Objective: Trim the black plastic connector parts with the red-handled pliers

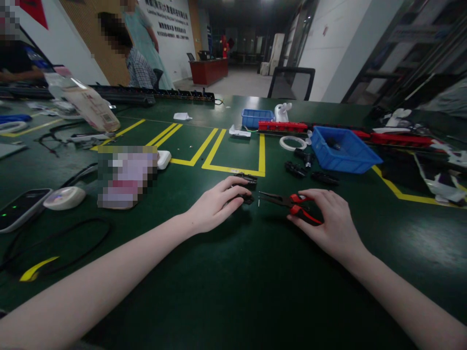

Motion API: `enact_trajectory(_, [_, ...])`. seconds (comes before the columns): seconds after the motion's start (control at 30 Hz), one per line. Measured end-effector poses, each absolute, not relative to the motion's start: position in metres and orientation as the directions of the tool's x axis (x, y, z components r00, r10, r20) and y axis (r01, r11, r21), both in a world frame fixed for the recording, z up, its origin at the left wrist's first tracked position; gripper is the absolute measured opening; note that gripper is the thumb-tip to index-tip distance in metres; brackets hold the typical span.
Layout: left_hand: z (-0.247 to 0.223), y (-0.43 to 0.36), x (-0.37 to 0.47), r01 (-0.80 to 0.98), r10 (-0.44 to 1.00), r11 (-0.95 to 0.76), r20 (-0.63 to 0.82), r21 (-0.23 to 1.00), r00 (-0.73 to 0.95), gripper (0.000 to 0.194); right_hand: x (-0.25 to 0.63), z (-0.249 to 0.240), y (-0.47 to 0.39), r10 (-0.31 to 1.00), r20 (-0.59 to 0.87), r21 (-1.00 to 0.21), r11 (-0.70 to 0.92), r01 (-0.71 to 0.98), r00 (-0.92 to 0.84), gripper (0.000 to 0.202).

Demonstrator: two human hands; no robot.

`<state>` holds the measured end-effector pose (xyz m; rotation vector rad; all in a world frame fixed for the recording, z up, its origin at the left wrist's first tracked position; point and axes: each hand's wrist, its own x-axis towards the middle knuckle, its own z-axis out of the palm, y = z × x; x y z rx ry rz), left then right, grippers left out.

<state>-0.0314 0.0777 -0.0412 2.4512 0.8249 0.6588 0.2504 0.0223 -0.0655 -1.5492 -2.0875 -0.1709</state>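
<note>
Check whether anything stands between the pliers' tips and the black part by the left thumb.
A thin, pale pin shows at the tips of the pliers in the right hand; whether they grip it is unclear. Nothing else visible stands between them and the black part.

1 head-worn camera looks forward and down from close above the green table (226, 291), which spreads across the lower frame; the red desk (209, 71) stands far off, upper centre.

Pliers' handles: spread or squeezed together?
Spread: the pliers show their red handles apart in the right hand. Whether the jaws fully meet, I can't tell.
</note>
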Motion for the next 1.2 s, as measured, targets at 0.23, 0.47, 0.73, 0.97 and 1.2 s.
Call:
enact_trajectory(0.23, [-0.041,0.078,-0.029,0.351,0.628,-0.675,0.254,0.649,0.736,0.025,0.249,-0.061,0.019,0.815,0.533,-0.247,0.406,0.880,-0.226,0.042])
enact_trajectory(0.47, [-0.040,0.071,-0.022,0.345,0.625,-0.668,0.245,0.660,0.741,0.026,0.249,-0.062,0.015,0.759,0.541,-0.189,0.530,0.827,-0.363,0.061])
enact_trajectory(0.73, [-0.037,0.071,-0.021,0.292,0.582,-0.662,0.228,0.690,0.780,0.043,0.242,-0.059,0.014,0.766,0.484,-0.200,0.568,0.799,-0.423,0.048])
enact_trajectory(0.97, [-0.039,0.071,-0.021,0.303,0.555,-0.685,0.204,0.663,0.806,0.052,0.239,-0.057,0.014,0.726,0.476,-0.133,0.618,0.775,-0.497,0.047])
enact_trajectory(1.2, [-0.041,0.069,-0.019,0.306,0.553,-0.666,0.175,0.680,0.815,0.061,0.235,-0.057,0.012,0.686,0.492,-0.074,0.647,0.759,-0.537,0.041])
